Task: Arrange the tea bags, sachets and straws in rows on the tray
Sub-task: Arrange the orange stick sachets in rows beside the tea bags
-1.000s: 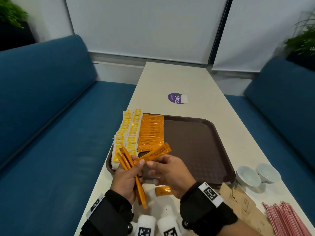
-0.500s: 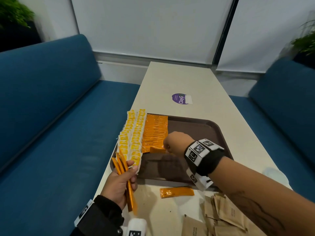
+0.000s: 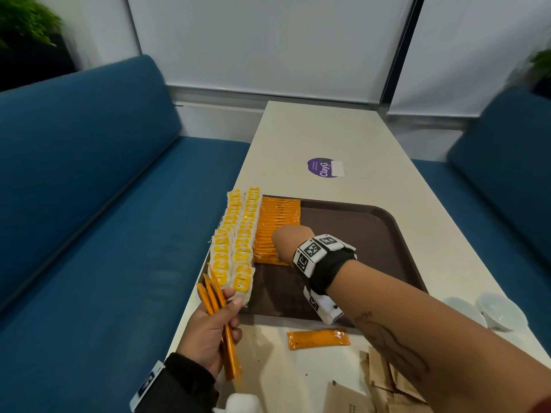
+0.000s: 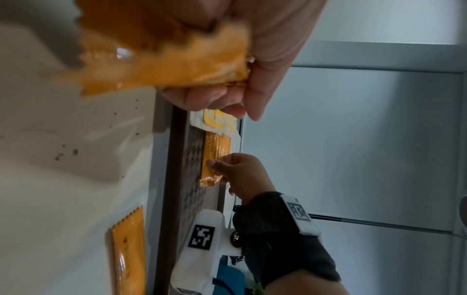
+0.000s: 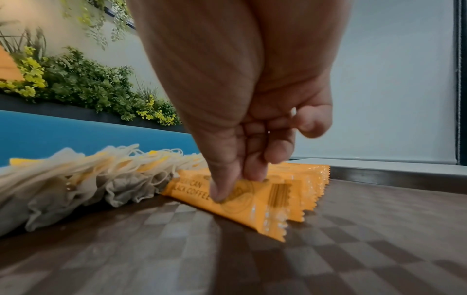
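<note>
A brown tray (image 3: 357,231) holds two rows of yellow-tagged tea bags (image 3: 235,242) along its left edge, with a row of orange coffee sachets (image 3: 278,219) beside them. My right hand (image 3: 287,245) reaches over the tray. Its thumb and fingers (image 5: 222,191) pinch the nearest orange sachet (image 5: 257,201), which lies on the tray at the near end of that row. My left hand (image 3: 211,329) hovers off the tray's near-left corner and grips a bundle of orange sachets (image 3: 219,308). One loose orange sachet (image 3: 317,338) lies on the table in front of the tray.
Brown paper sachets (image 3: 384,386) are piled on the white table at the near right. Two white bowls (image 3: 498,311) stand right of the tray. A purple sticker (image 3: 323,167) lies beyond it. Blue sofas flank the table.
My right hand took one orange sachet from the bundle in my left hand, carried it onto the tray and set it down at the near end of the sachet row.
</note>
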`<state>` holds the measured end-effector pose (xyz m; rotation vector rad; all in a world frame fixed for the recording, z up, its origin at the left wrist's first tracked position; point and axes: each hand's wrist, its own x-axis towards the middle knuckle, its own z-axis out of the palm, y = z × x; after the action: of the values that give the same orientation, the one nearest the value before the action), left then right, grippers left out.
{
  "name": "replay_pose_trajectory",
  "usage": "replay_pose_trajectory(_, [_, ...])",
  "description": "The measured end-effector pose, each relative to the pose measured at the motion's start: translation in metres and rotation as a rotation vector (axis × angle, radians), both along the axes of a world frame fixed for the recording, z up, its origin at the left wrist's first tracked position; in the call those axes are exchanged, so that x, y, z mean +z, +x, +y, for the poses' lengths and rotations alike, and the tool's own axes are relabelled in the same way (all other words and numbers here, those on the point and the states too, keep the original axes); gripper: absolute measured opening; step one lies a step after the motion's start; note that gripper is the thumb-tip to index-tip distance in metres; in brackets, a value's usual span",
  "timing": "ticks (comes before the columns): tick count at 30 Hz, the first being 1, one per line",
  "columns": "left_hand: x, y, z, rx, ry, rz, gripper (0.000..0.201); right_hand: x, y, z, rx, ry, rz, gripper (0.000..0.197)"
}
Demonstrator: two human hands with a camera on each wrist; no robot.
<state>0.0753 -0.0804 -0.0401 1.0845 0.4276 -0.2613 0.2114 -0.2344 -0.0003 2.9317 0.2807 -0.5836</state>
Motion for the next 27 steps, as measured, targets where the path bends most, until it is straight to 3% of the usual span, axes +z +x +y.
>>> replay_pose_trajectory(4, [0.0, 0.001, -0.002, -0.017, 0.0, 0.009, 0.012, -0.006, 0.001, -0.001, -0.072, 0.032, -0.01, 0.022])
replay_pose_trajectory(10, [-0.001, 0.002, -0.004, -0.023, -0.014, 0.014, 0.012, -0.01, 0.001, -0.004, -0.166, 0.09, -0.009, 0.052])
replay_pose_trajectory(18, [0.003, 0.003, -0.006, -0.047, -0.06, 0.053, 0.009, -0.007, -0.005, -0.005, -0.189, 0.094, -0.097, 0.061])
replay_pose_trajectory(20, [0.003, 0.004, -0.007, -0.047, -0.064, 0.058, 0.009, 0.001, -0.012, -0.004, -0.177, 0.12, -0.11, 0.059])
replay_pose_trajectory(23, [0.002, 0.004, -0.008, -0.052, -0.063, 0.054, 0.008, 0.02, -0.031, -0.003, -0.083, 0.169, -0.107, 0.041])
replay_pose_trajectory(27, [0.0, 0.004, -0.011, -0.072, -0.074, 0.035, 0.007, 0.039, -0.074, 0.0, 0.105, 0.11, 0.037, 0.019])
